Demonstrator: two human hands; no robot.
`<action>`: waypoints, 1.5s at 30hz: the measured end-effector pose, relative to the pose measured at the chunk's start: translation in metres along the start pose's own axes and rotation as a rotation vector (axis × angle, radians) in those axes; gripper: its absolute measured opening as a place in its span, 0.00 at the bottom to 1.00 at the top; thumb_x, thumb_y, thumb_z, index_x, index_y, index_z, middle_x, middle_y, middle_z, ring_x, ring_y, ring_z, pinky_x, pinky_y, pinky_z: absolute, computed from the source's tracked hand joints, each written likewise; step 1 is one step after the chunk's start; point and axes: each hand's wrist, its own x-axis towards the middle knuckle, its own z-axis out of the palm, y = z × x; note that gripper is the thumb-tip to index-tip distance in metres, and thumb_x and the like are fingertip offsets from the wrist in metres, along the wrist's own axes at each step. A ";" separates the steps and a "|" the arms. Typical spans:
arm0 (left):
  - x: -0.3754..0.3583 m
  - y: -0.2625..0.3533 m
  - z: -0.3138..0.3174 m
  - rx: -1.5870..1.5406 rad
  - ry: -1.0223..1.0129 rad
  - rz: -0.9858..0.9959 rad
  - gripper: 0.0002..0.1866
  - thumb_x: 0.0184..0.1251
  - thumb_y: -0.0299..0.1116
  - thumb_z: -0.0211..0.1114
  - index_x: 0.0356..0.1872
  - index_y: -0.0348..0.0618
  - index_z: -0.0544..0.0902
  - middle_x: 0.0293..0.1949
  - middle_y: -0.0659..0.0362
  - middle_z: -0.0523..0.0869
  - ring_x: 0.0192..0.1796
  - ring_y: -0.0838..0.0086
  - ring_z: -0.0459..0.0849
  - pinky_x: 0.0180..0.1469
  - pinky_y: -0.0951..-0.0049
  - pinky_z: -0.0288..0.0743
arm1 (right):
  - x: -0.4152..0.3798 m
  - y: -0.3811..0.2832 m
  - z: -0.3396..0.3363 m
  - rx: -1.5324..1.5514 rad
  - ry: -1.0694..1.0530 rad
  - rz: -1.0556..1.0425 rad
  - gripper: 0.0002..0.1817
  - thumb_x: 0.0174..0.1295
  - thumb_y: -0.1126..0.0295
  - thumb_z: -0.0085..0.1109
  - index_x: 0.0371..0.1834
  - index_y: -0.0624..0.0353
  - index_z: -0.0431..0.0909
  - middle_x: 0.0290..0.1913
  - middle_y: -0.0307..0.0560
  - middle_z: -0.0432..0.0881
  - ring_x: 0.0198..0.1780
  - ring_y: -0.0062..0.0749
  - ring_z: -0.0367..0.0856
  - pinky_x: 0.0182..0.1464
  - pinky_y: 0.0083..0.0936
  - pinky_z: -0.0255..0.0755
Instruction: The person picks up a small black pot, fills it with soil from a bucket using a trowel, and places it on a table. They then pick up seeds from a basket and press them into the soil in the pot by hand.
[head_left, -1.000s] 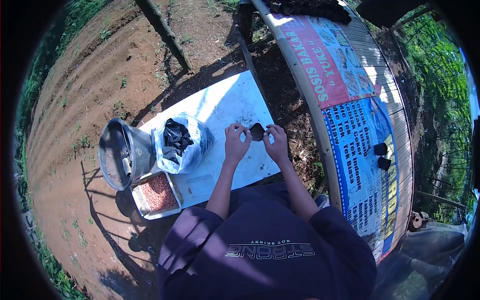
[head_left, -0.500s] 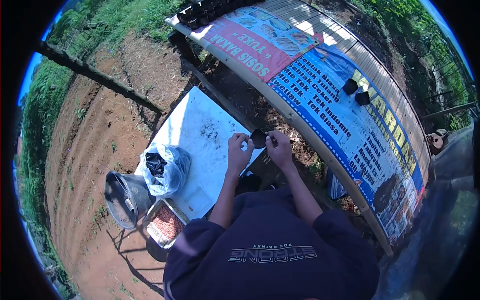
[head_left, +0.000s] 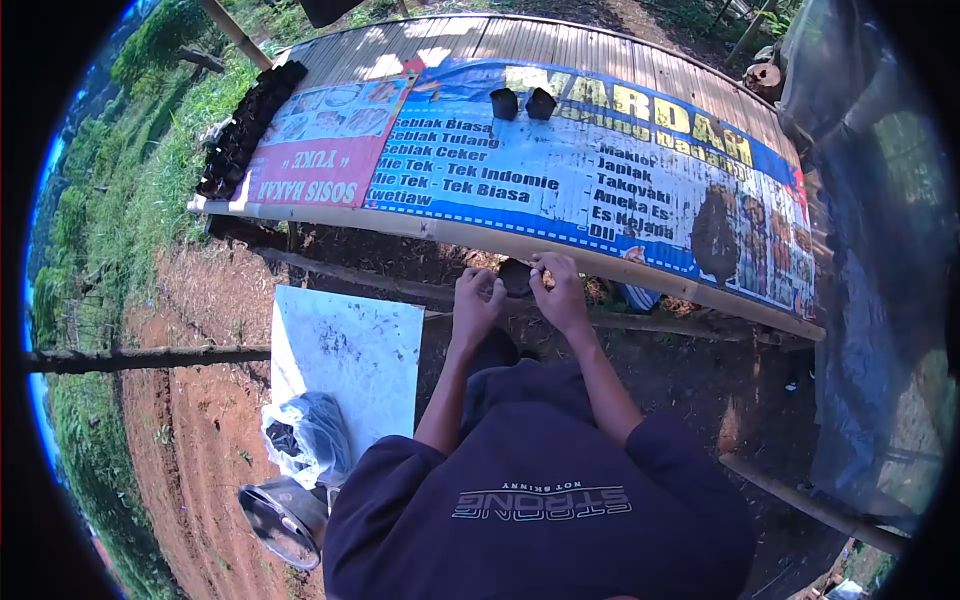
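Between my two hands, in front of my chest, is a small black polybag [head_left: 515, 277], its dark opening facing up. My left hand [head_left: 477, 304] grips its left rim with finger and thumb. On the opposite side, my right hand [head_left: 560, 292] pinches the right rim. Whether soil fills the bag is too dark to tell. Beyond my hands, two more black polybags [head_left: 504, 104] stand side by side on the printed banner [head_left: 480, 180] that covers the bamboo table.
Many black polybags [head_left: 245, 130] are packed along the table's left end. A soil-smeared white board [head_left: 345, 345] lies low on my left, with a clear plastic bag [head_left: 325, 430] holding black material and a dark bucket [head_left: 285, 515] nearby. A bamboo rail [head_left: 720, 315] edges the table.
My view has turned right, so the table now lies straight ahead and the white board is lower left. The tray of reddish grains has left view. Both hands still hold the polybag.
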 end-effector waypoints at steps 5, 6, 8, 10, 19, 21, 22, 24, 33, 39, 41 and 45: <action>0.027 0.021 0.026 -0.012 -0.123 0.026 0.10 0.67 0.34 0.66 0.38 0.36 0.84 0.44 0.49 0.82 0.49 0.57 0.80 0.53 0.60 0.75 | 0.006 0.019 -0.024 -0.053 0.094 0.081 0.06 0.62 0.71 0.60 0.37 0.61 0.78 0.48 0.50 0.82 0.54 0.51 0.77 0.58 0.43 0.71; 0.033 0.024 0.030 -0.006 -0.141 0.031 0.10 0.67 0.34 0.66 0.38 0.36 0.84 0.44 0.49 0.82 0.49 0.57 0.81 0.53 0.60 0.75 | 0.009 0.023 -0.026 -0.043 0.107 0.104 0.06 0.62 0.71 0.61 0.37 0.61 0.78 0.48 0.50 0.82 0.53 0.51 0.77 0.58 0.43 0.71; 0.047 0.024 0.037 0.006 -0.168 0.041 0.10 0.67 0.34 0.66 0.38 0.36 0.85 0.44 0.49 0.82 0.48 0.56 0.81 0.53 0.60 0.76 | 0.016 0.030 -0.028 -0.037 0.120 0.137 0.06 0.62 0.71 0.61 0.36 0.61 0.78 0.47 0.49 0.82 0.53 0.51 0.77 0.58 0.42 0.71; 0.065 0.019 0.046 0.016 -0.185 0.054 0.10 0.67 0.35 0.66 0.39 0.36 0.85 0.44 0.49 0.82 0.49 0.55 0.81 0.52 0.59 0.76 | 0.027 0.040 -0.028 -0.048 0.121 0.152 0.05 0.62 0.71 0.61 0.36 0.60 0.77 0.47 0.49 0.82 0.53 0.50 0.77 0.58 0.42 0.70; 0.169 0.000 0.077 0.043 -0.217 0.111 0.08 0.65 0.35 0.69 0.36 0.41 0.86 0.44 0.50 0.84 0.50 0.55 0.80 0.55 0.59 0.74 | 0.107 0.085 -0.012 -0.122 0.174 0.170 0.05 0.63 0.70 0.61 0.37 0.59 0.77 0.45 0.48 0.82 0.50 0.50 0.78 0.56 0.42 0.71; 0.193 -0.002 0.084 0.065 -0.247 0.129 0.09 0.65 0.36 0.69 0.36 0.42 0.87 0.43 0.51 0.84 0.50 0.56 0.80 0.54 0.60 0.74 | 0.122 0.094 -0.005 -0.130 0.205 0.216 0.05 0.64 0.70 0.61 0.37 0.59 0.77 0.44 0.49 0.82 0.50 0.51 0.78 0.56 0.42 0.71; 0.206 -0.003 0.088 0.088 -0.258 0.163 0.09 0.65 0.37 0.69 0.36 0.42 0.87 0.43 0.51 0.84 0.50 0.56 0.81 0.53 0.60 0.75 | 0.130 0.100 -0.001 -0.135 0.221 0.236 0.06 0.64 0.69 0.61 0.37 0.59 0.77 0.44 0.49 0.82 0.50 0.52 0.78 0.55 0.43 0.72; 0.225 -0.003 0.097 0.130 -0.276 0.220 0.09 0.66 0.38 0.68 0.36 0.43 0.87 0.42 0.52 0.84 0.50 0.58 0.81 0.51 0.60 0.76 | 0.145 0.113 0.003 -0.144 0.232 0.262 0.06 0.65 0.69 0.60 0.38 0.59 0.77 0.44 0.49 0.82 0.50 0.52 0.77 0.54 0.43 0.72; 0.283 0.002 0.133 0.114 -0.380 0.151 0.12 0.68 0.40 0.66 0.36 0.42 0.86 0.37 0.55 0.86 0.44 0.59 0.85 0.47 0.60 0.78 | 0.193 0.150 -0.005 -0.178 0.225 0.384 0.06 0.66 0.66 0.59 0.37 0.57 0.77 0.40 0.48 0.83 0.46 0.54 0.79 0.49 0.45 0.73; 0.310 0.006 0.152 0.073 -0.368 0.079 0.14 0.68 0.43 0.65 0.35 0.41 0.85 0.36 0.54 0.87 0.41 0.59 0.86 0.45 0.60 0.78 | 0.223 0.176 -0.006 -0.157 0.253 0.334 0.09 0.68 0.68 0.60 0.36 0.62 0.79 0.34 0.50 0.84 0.39 0.43 0.84 0.44 0.36 0.76; 0.318 0.006 0.156 0.079 -0.344 0.078 0.14 0.68 0.43 0.65 0.35 0.41 0.86 0.36 0.53 0.87 0.40 0.59 0.86 0.44 0.59 0.79 | 0.231 0.176 -0.006 -0.126 0.248 0.364 0.09 0.68 0.67 0.60 0.36 0.63 0.79 0.34 0.50 0.84 0.39 0.42 0.85 0.44 0.35 0.76; 0.337 0.015 0.161 0.142 -0.300 0.109 0.12 0.67 0.42 0.66 0.35 0.43 0.87 0.37 0.55 0.88 0.44 0.57 0.83 0.47 0.59 0.78 | 0.251 0.178 -0.006 -0.056 0.260 0.427 0.10 0.69 0.65 0.59 0.37 0.62 0.78 0.34 0.50 0.84 0.39 0.41 0.86 0.43 0.35 0.77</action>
